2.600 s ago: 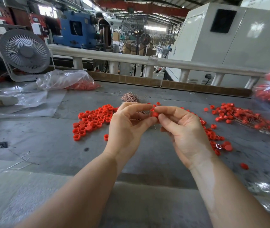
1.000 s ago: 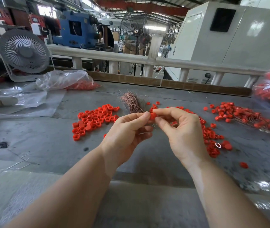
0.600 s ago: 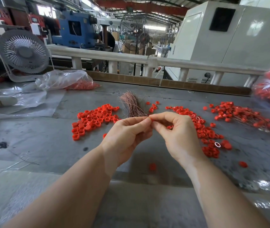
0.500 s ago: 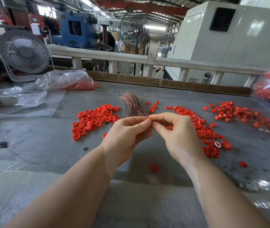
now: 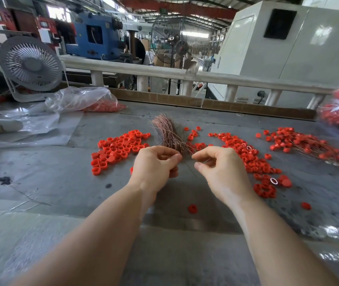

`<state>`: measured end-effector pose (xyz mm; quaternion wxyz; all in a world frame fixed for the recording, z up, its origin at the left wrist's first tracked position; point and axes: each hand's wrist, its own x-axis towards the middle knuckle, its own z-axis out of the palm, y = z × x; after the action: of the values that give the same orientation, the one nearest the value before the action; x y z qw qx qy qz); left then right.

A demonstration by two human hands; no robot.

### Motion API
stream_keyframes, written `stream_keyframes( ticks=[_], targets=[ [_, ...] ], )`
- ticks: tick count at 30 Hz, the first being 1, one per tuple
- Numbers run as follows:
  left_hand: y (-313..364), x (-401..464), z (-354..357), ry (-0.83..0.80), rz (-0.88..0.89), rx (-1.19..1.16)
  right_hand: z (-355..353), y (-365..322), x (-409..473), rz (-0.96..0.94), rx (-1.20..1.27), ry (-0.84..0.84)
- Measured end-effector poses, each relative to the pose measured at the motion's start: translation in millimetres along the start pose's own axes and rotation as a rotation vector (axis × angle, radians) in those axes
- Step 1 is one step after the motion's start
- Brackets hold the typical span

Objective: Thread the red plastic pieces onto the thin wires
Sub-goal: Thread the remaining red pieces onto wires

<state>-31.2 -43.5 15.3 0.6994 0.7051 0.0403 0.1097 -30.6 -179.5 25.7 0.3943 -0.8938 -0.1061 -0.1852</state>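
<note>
Both hands hover over the grey table (image 5: 40, 172): the left hand (image 5: 154, 165) pinches a thin wire, the right hand (image 5: 219, 166) curls with nothing visible between thumb and forefinger. One red piece (image 5: 192, 209) lies below them, near the table's front; the wire bundle (image 5: 168, 134) lies just beyond.

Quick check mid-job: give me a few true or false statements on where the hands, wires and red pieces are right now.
1. A lone red piece lies on the table below the hands. True.
2. The right hand pinches a red piece. False: no red piece shows in it.
3. The wire bundle lies beyond the left hand. True.
4. The loose red pile sits right of both hands. False: it sits left.
</note>
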Motion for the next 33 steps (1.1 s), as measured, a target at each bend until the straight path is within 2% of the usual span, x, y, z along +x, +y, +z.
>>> stream_keyframes(
  ticks=[3,6,13,24,33],
  targets=[
    [-2.2,0.5,0.4,0.006,0.077,0.181,-0.1,2.3,0.0,0.03,-0.022,0.009],
    [-1.9,-0.6,-0.1,0.016,0.119,0.261,-1.2,4.2,0.2,0.062,-0.045,0.009],
    [-3.6,1.5,-0.8,0.034,0.108,0.268,-0.2,0.9,-1.8,0.076,-0.072,-0.098],
    [-2.0,-2.0,1.0,-0.041,0.146,0.34,1.2,0.2,-2.7,0.085,-0.106,-0.157],
    [0.3,-4.3,1.2,-0.061,0.166,0.325,2.3,-1.9,-2.2,0.05,0.075,-0.149]
  ],
)
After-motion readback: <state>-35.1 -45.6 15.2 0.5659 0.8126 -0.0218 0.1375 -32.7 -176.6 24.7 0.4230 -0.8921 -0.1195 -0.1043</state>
